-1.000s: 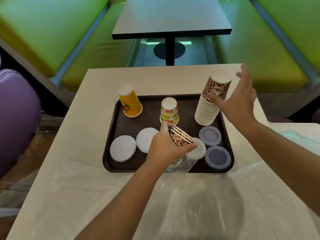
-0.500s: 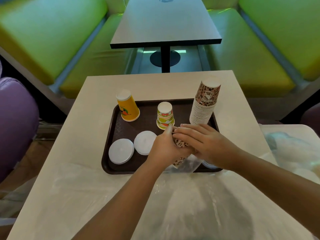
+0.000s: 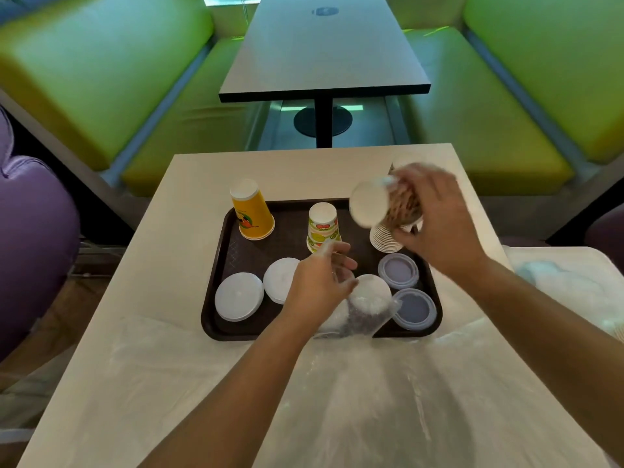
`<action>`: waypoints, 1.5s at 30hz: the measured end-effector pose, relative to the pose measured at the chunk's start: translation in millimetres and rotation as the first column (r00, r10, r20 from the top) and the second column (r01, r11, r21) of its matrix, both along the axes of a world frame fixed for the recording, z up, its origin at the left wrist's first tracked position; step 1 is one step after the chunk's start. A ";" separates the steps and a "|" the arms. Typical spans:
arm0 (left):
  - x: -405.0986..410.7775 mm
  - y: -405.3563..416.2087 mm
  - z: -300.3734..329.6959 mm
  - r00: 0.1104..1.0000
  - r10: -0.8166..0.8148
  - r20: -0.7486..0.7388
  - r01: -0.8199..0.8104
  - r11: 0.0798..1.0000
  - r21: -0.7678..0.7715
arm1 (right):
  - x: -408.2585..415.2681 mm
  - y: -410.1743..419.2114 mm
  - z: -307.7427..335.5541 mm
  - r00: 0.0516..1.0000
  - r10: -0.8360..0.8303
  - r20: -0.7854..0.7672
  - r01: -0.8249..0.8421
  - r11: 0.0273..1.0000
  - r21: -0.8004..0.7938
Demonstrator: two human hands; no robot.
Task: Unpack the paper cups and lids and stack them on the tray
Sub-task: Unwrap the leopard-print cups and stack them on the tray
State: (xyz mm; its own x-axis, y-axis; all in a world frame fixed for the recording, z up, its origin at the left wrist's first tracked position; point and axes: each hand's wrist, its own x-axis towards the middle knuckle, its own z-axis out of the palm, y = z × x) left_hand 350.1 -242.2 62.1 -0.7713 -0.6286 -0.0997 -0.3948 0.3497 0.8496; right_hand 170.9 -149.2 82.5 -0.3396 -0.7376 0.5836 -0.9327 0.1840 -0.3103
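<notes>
Our right hand (image 3: pixel 439 224) has just lifted a leopard-print cup (image 3: pixel 388 206) toward the right-centre stack (image 3: pixel 388 238), gripping it, while our left hand (image 3: pixel 317 285), half-closed, pins the plastic sleeve (image 3: pixel 358 315) on the tray (image 3: pixel 216 265), so more remain

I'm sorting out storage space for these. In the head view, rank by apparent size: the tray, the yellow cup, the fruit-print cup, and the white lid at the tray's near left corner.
1. Tray
2. Yellow cup; the white lid looks about as big, so no ranking between them
3. Fruit-print cup
</notes>
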 end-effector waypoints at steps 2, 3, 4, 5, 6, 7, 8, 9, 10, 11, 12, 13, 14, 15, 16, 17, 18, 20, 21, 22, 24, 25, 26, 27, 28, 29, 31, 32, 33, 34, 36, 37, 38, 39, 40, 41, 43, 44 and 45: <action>0.3 0.5 -2.2 1.000 0.015 -0.003 -0.015 1.000 0.017 | -10.2 -9.2 8.8 0.977 -0.099 0.188 0.122 0.986 -0.111; 0.2 0.6 -3.5 1.000 0.020 -0.002 -0.020 1.000 0.019 | -15.2 -14.4 12.1 0.947 -0.130 0.292 0.175 0.976 -0.132; -0.3 0.6 -4.7 1.000 0.023 -0.003 -0.022 1.000 0.022 | -20.4 -18.9 14.1 0.909 -0.154 0.386 0.220 0.966 -0.134; -0.5 0.7 -6.0 1.000 0.026 -0.005 -0.026 0.999 0.025 | -25.5 -22.9 14.4 0.874 -0.175 0.454 0.255 0.959 -0.122; -0.5 0.6 -6.6 1.000 0.029 -0.007 -0.029 0.999 0.027 | -29.8 -26.2 13.5 0.845 -0.196 0.497 0.282 0.954 -0.103; -0.9 0.4 -7.2 0.999 0.031 -0.010 -0.031 0.999 0.029 | -34.0 -28.6 12.0 0.821 -0.216 0.528 0.303 0.949 -0.082; -1.3 -0.2 -8.1 0.999 0.033 -0.013 -0.033 0.999 0.030 | -37.6 -30.4 9.7 0.800 -0.234 0.553 0.320 0.945 -0.063; -1.5 -0.8 -8.7 0.999 0.034 -0.016 -0.034 0.999 0.032 | -40.0 -31.7 7.1 0.779 -0.246 0.577 0.331 0.943 -0.045; -1.6 -1.3 -9.1 0.999 0.035 -0.019 -0.035 0.999 0.035 | -41.7 -32.1 3.9 0.760 -0.254 0.598 0.335 0.942 -0.025; -1.9 -2.0 -9.8 0.999 0.036 -0.021 -0.035 0.999 0.038 | -43.1 -32.3 0.3 0.746 -0.259 0.614 0.331 0.944 -0.004; -2.2 -2.8 -10.6 0.999 0.037 -0.025 -0.036 0.999 0.040 | -44.4 -33.0 -3.7 0.739 -0.266 0.619 0.323 0.946 0.021; -2.4 -3.4 -11.3 0.999 0.040 -0.028 -0.039 0.998 0.039 | -45.4 -33.6 -7.6 0.737 -0.279 0.615 0.316 0.947 0.051; -2.6 -3.8 -11.8 0.999 0.043 -0.031 -0.041 0.998 0.037 | -46.4 -34.3 -12.1 0.740 -0.293 0.605 0.309 0.948 0.082; -2.8 -4.1 -12.4 0.998 0.046 -0.033 -0.044 0.998 0.034 | -46.8 -34.8 -16.2 0.741 -0.302 0.600 0.303 0.947 0.104; -2.9 -4.3 -13.0 0.998 0.049 -0.036 -0.047 0.998 0.033 | -46.5 -35.0 -19.9 0.740 -0.305 0.600 0.300 0.947 0.112; -3.0 -4.4 -13.3 0.998 0.053 -0.040 -0.052 0.998 0.033 | -45.8 -35.1 -23.1 0.736 -0.305 0.604 0.301 0.947 0.111; -3.2 -4.8 -13.8 0.997 0.059 -0.042 -0.057 0.998 0.034 | -45.2 -35.5 -25.3 0.733 -0.305 0.608 0.303 0.947 0.110; -3.6 -6.4 -14.5 0.997 0.069 -0.038 -0.067 0.997 0.030 | -44.5 -37.8 -28.8 0.719 -0.313 0.621 0.307 0.944 0.120; -3.7 -7.1 -14.8 0.997 0.072 -0.036 -0.071 0.997 0.029 | -44.3 -39.0 -30.6 0.712 -0.325 0.622 0.312 0.940 0.134; -3.7 -7.4 -14.9 0.997 0.073 -0.038 -0.072 0.997 0.029 | -43.2 -38.8 -31.0 0.710 -0.357 0.607 0.336 0.929 0.154; -3.0 -7.3 -13.9 0.997 0.071 -0.043 -0.069 0.997 0.029 | -31.9 -30.5 -25.8 0.711 -0.458 0.533 0.443 0.881 0.166; -2.2 -7.4 -13.2 0.996 0.068 -0.050 -0.066 0.997 0.028 | -20.4 -23.0 -20.3 0.727 -0.464 0.506 0.481 0.870 0.107; -1.0 -7.9 -12.4 0.996 0.065 -0.061 -0.063 0.998 0.027 | -6.1 -15.0 -15.7 0.765 -0.407 0.499 0.466 0.885 0.006; 1.0 -8.4 -11.7 0.995 0.062 -0.073 -0.060 0.998 0.027 | 10.0 -6.4 -12.1 0.807 -0.298 0.509 0.386 0.920 -0.073; 3.3 -8.5 -11.0 0.995 0.058 -0.087 -0.055 0.998 0.029 | 28.7 2.5 -8.8 0.820 -0.159 0.550 0.248 0.964 -0.090; 5.1 -8.4 -9.9 0.993 0.053 -0.106 -0.049 0.998 0.034 | 46.2 10.1 -8.4 0.784 -0.029 0.620 0.073 0.996 -0.046; 9.4 -6.0 -6.4 0.988 0.037 -0.148 -0.031 0.999 0.042 | 76.2 20.7 -14.5 0.702 0.084 0.707 -0.243 0.962 0.128; 11.3 -3.6 -3.3 0.986 0.028 -0.163 -0.023 0.999 0.032 | 87.6 24.6 -21.2 0.693 0.083 0.716 -0.313 0.930 0.195; 13.4 0.2 0.9 0.984 0.021 -0.174 -0.019 1.000 0.013 | 96.8 27.2 -27.5 0.685 0.066 0.726 -0.315 0.925 0.213; 15.3 4.3 5.3 0.982 0.022 -0.190 -0.023 1.000 -0.003 | 103.9 29.0 -32.6 0.674 0.039 0.737 -0.266 0.944 0.194; 22.5 14.8 13.3 0.972 0.050 -0.230 -0.056 0.998 -0.019 | 113.4 33.6 -34.5 0.656 -0.006 0.755 -0.112 0.988 0.106; 27.9 20.0 16.2 0.967 0.072 -0.246 -0.083 0.996 -0.032 | 116.1 37.1 -33.4 0.631 -0.025 0.776 -0.050 0.996 0.073; 35.3 25.5 18.4 0.962 0.091 -0.258 -0.107 0.993 -0.048 | 118.5 41.8 -33.5 0.581 -0.023 0.814 -0.007 0.999 0.034; 44.3 31.1 19.5 0.958 0.099 -0.269 -0.121 0.990 -0.068 | 121.1 46.7 -33.6 0.521 0.000 0.854 0.030 0.999 -0.018; 54.6 36.1 18.9 0.958 0.089 -0.274 -0.122 0.987 -0.104 | 123.0 52.1 -34.6 0.470 0.020 0.882 0.070 0.996 -0.059; 66.7 41.4 16.5 0.961 0.061 -0.270 -0.110 0.980 -0.168 | 125.5 58.3 -35.9 0.436 0.027 0.900 0.115 0.990 -0.085; 89.0 49.1 3.2 0.977 -0.030 -0.209 -0.049 0.932 -0.360 | 126.9 71.5 -42.6 0.398 0.012 0.917 0.200 0.975 -0.100; 100.6 51.8 -6.6 0.988 -0.068 -0.139 -0.005 0.884 -0.467 | 127.6 78.3 -47.8 0.384 -0.004 0.923 0.231 0.969 -0.092; 111.7 53.1 -18.5 0.996 -0.085 -0.038 0.048 0.822 -0.567 | 128.3 85.0 -53.0 0.371 -0.022 0.928 0.251 0.965 -0.077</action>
State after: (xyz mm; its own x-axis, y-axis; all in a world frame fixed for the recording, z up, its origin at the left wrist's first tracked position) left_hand 461.8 -189.1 43.6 -0.8062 -0.5076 0.3039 -0.3086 0.7990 0.5161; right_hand 299.2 -64.1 29.5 -0.8332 -0.5511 -0.0464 -0.0221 0.1170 -0.9929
